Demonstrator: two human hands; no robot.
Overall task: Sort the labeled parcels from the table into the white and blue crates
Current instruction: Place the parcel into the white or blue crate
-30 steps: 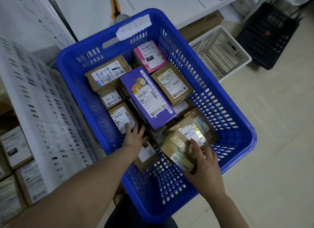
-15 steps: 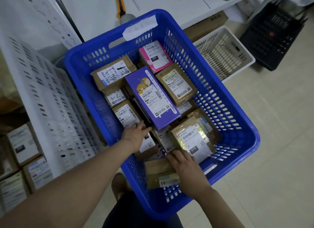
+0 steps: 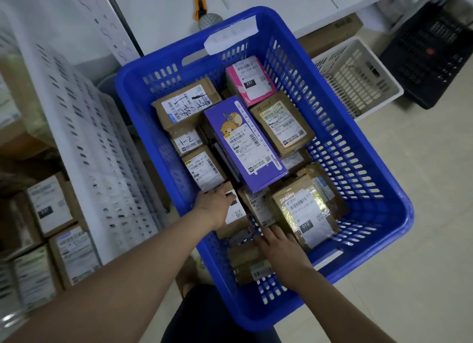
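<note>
An orange-handled utility knife (image 3: 199, 2) lay at the top of the scene, its tip beside a grey mesh-textured knob (image 3: 210, 21). At far right a black slatted crate (image 3: 432, 53) stood on the pale floor (image 3: 422, 214), and a flat brown carton (image 3: 332, 34) sat in shadow further left.

1. One view only, worn on the head, wide-angle, with straight edges bowing toward the frame borders.
2. Facing forward and steeply down, almost straight onto the blue crate (image 3: 378, 189) filling the centre.
3. Set close: both forearms entering from the lower edge, and print legible on the label of the purple parcel (image 3: 245, 143).
4. Along the top edge, a strip of the bench (image 3: 158, 10).
5. At upper right, farther off, the white crate (image 3: 363, 86) and a black crate (image 3: 430, 56), with the floor (image 3: 422, 240) down the right side.
6. At left, near and blurred, a white perforated panel (image 3: 89, 150) and stacked boxes (image 3: 51, 207).
</note>
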